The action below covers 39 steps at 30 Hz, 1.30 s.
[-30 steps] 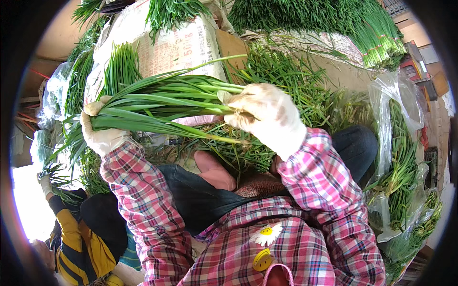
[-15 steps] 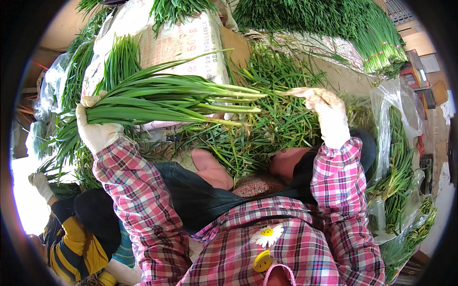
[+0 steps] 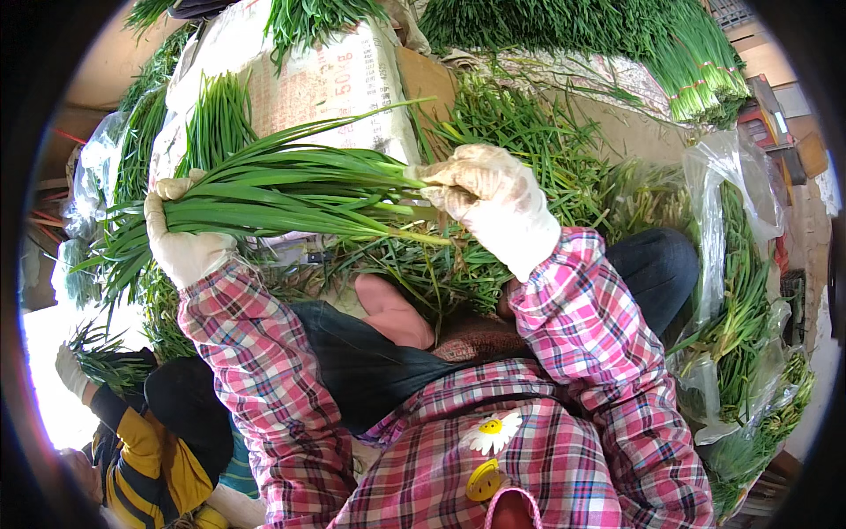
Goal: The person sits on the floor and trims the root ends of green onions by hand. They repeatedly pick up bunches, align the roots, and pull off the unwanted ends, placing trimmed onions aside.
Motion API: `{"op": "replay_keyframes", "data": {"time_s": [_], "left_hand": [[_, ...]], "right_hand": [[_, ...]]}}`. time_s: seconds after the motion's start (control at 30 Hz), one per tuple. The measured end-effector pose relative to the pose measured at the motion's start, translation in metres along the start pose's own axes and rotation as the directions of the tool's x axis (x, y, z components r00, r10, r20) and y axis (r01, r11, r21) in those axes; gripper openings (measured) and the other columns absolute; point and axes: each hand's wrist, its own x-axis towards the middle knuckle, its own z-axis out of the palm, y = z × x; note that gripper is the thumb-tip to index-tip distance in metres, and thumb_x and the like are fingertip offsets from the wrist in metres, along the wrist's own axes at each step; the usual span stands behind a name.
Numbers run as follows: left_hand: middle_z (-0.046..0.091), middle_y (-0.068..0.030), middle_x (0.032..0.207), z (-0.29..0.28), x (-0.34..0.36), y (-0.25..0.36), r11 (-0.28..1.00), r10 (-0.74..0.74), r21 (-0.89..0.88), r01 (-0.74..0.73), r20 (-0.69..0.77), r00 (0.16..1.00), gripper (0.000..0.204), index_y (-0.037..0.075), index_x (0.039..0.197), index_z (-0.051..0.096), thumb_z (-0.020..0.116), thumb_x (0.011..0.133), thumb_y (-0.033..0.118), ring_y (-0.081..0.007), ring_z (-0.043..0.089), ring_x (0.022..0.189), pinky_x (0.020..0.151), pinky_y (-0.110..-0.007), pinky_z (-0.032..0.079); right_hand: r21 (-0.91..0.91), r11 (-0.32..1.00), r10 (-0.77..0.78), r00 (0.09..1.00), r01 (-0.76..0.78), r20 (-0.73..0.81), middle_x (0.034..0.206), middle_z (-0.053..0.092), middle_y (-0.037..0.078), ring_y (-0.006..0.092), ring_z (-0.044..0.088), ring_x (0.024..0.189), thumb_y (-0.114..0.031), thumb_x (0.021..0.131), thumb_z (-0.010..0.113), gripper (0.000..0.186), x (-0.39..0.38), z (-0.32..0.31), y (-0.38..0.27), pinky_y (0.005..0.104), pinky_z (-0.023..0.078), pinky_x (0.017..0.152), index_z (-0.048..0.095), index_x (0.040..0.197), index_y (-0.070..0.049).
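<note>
Left hand: gloved, closed tight around the bunch of green stalks, near its thick end.
Right hand: gloved, fingers pinching the stalks' other end.
Bunch: lying sideways in the air, above the lap.
White sack: behind the bunch, greens sticking out on top.
Clear bag: on the right, full of greens.
Another person's gloved hand: lower left, holding greens.

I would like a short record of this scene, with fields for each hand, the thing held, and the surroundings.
left hand: gloved left hand grips one end of the bunch of green chives
right hand: gloved right hand pinches the leaves at the other end
bunch: held level, above the lap
behind: printed sack; loose chives
right side: clear plastic bags of greens
lower left: another person's gloved hand with greens
</note>
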Motion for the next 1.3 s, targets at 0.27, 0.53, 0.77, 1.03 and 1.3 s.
{"op": "replay_keyframes", "data": {"time_s": [0.27, 0.53, 0.77, 1.03, 1.3], "left_hand": [[0.052, -0.0049, 0.074, -0.001, 0.002, -0.002, 0.994, -0.079, -0.072, 0.085, 0.088, 0.993, 0.025, 0.006, 0.080, 0.050, 0.039, 0.099, 0.019, -0.0205, 0.050, 0.075, 0.093, -0.038, 0.042], [0.052, -0.0067, 0.074, 0.003, 0.001, -0.002, 0.997, 0.073, 0.034, -0.071, -0.078, 0.994, 0.022, 0.005, 0.080, 0.051, 0.040, 0.096, 0.015, -0.0215, 0.051, 0.076, 0.092, -0.040, 0.044], [0.052, -0.0060, 0.074, 0.013, -0.004, -0.011, 0.996, 0.070, 0.057, -0.066, -0.062, 0.996, 0.019, 0.006, 0.080, 0.050, 0.042, 0.096, 0.013, -0.0199, 0.051, 0.071, 0.090, -0.039, 0.045], [0.051, -0.0071, 0.077, 0.013, -0.004, -0.012, 0.994, 0.096, 0.060, -0.090, -0.095, 0.991, 0.019, 0.005, 0.080, 0.049, 0.043, 0.096, 0.014, -0.0206, 0.050, 0.073, 0.090, -0.040, 0.045], [0.052, -0.0080, 0.077, 0.019, -0.007, -0.014, 0.985, 0.144, 0.097, -0.140, -0.039, 0.989, 0.022, 0.005, 0.080, 0.050, 0.040, 0.096, 0.015, -0.0237, 0.051, 0.075, 0.090, -0.041, 0.045]], "right_hand": [[0.404, 0.867, 0.297, 0.953, -0.292, 0.051, 0.092, 0.067, 0.006, 0.0155, 0.061, 0.085, -0.008, 0.086, 0.067, 0.016, -0.013, -0.014, 0.007, 0.0265, 0.050, 0.078, 0.072, 0.101, -0.007], [0.226, 0.901, 0.377, 0.926, -0.371, 0.014, 0.095, 0.069, 0.005, 0.0133, 0.065, 0.089, -0.009, 0.088, 0.065, 0.016, -0.027, -0.040, 0.004, 0.0252, 0.052, 0.080, 0.070, 0.102, -0.007], [0.112, 0.993, 0.018, 0.993, -0.031, 0.113, 0.093, 0.069, 0.007, 0.0176, 0.064, 0.082, -0.011, 0.083, 0.071, 0.023, -0.011, 0.027, -0.011, 0.0296, 0.051, 0.074, 0.070, 0.105, -0.004], [0.651, 0.488, 0.307, 0.812, -0.582, 0.496, 0.090, 0.067, 0.003, 0.0099, 0.057, 0.080, -0.024, 0.092, 0.063, 0.029, -0.025, 0.032, -0.007, 0.0243, 0.046, 0.074, 0.067, 0.105, 0.002], [0.724, 0.161, 0.155, 0.742, -0.671, 0.653, 0.100, 0.069, 0.010, 0.0157, 0.063, 0.088, -0.031, 0.088, 0.068, 0.043, -0.028, 0.034, -0.010, 0.0252, 0.049, 0.081, 0.064, 0.111, 0.005]]}}
